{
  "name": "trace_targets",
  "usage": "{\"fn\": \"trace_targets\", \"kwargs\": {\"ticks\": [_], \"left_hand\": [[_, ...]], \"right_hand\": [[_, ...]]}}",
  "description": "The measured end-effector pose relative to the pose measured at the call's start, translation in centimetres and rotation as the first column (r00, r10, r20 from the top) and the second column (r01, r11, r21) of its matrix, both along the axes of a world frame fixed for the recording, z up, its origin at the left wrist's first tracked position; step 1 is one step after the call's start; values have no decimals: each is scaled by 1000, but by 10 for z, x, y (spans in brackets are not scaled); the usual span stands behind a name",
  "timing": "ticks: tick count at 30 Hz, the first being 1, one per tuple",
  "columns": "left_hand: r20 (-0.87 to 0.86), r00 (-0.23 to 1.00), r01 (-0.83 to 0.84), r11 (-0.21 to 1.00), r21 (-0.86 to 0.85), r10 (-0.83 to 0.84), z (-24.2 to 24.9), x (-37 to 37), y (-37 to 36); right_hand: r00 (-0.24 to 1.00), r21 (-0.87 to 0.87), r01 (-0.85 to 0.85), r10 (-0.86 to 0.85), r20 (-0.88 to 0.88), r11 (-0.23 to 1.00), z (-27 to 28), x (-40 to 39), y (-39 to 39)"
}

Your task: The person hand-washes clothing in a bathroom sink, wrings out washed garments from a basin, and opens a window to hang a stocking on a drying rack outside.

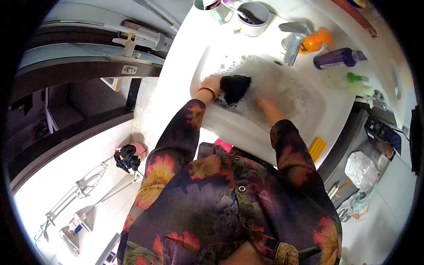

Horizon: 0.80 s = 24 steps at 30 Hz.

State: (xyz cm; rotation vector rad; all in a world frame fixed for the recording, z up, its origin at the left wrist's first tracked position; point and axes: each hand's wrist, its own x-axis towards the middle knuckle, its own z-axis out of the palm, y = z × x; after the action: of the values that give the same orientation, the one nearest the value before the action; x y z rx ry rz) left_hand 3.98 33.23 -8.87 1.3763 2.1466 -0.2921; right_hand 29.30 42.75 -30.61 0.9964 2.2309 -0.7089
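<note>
The white sink (320, 121) holds cloudy, sudsy water. My left hand (210, 84), with a beaded bracelet at its wrist, is at the left side of the basin, closed on the edge of a wet black cloth (236, 88). Part of that cloth rises above the foam, and the rest is under water. To the right of it, my right hand (264, 104) is dipped into the murky water. Its fingers are hidden there, so whether they hold anything does not show.
A grey tap (292, 49) stands at the sink's back, beside an orange bottle (312, 43) and a purple bottle (335, 59). A mug (255, 26) sits at the back left. On the right rim lies a yellow ridged bar (317, 149). Dark clothes (126, 158) top a pink bucket at lower left.
</note>
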Motion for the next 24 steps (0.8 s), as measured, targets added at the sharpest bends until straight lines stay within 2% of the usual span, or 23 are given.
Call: {"fn": "trace_targets", "kwargs": {"ticks": [3, 5, 6, 7, 10, 11, 13, 14, 15, 16, 17, 19, 20, 21, 22, 23, 24], "left_hand": [[19, 998, -53, 998, -17, 53, 16, 5, 1], [75, 994, -79, 996, -44, 82, 15, 4, 1], [100, 991, -88, 994, -58, 94, 16, 3, 2], [74, 993, -84, 996, -37, 87, 16, 2, 3], [45, 997, -60, 998, 0, 60, 21, 3, -1], [59, 997, -50, 999, 4, 50, 14, -1, -1], [91, 995, -39, 999, 8, 38, 0, -9, 0], [145, 983, -104, 994, -35, 108, -5, -16, 5], [200, 964, -162, 983, -85, 176, -11, -22, 10], [236, 953, -181, 982, -61, 190, -1, -23, 16], [402, 889, -270, 960, 77, 218, -4, -25, 16], [334, 942, -143, 939, 313, 32, 96, 15, 26], [298, 954, -105, 914, 392, -18, 104, 28, 22], [256, 965, -66, 882, 467, -64, 111, 40, 20], [227, 968, -35, 835, 549, -108, 100, 54, 15], [411, 889, -77, 818, 570, -202, 114, 68, 12], [367, 864, 6, 736, 677, -344, 121, 78, 13]], "right_hand": [[985, -88, 51, -35, 170, 995, 161, -45, -3], [970, -112, 95, -67, 232, 989, 232, -63, -4], [968, -113, 99, -69, 243, 989, 227, -66, -4], [972, -100, 126, -102, 213, 987, 201, -64, -3], [953, -20, 296, -294, 75, 955, 96, -50, -6], [916, 4, 400, -399, -38, 917, 74, -44, -8], [755, -47, 592, -573, -319, 805, 66, -34, -9], [641, -122, 652, -630, -439, 748, 73, -30, -10], [690, -165, 629, -643, -331, 760, 117, -31, -1], [740, -209, 602, -637, -217, 771, 167, -34, 8], [786, -253, 572, -609, -105, 781, 221, -37, 17], [430, -499, 716, -871, -238, 489, 208, -30, 4], [206, -627, 706, -943, -261, 328, 206, -29, 0], [78, -775, 628, -997, -29, 72, 228, -30, -3], [-12, -840, 504, -974, 225, -200, 251, -29, -5], [-32, -885, 354, -950, 310, -301, 260, -29, -4], [-31, -892, 204, -914, 405, -403, 269, -30, -3]]}}
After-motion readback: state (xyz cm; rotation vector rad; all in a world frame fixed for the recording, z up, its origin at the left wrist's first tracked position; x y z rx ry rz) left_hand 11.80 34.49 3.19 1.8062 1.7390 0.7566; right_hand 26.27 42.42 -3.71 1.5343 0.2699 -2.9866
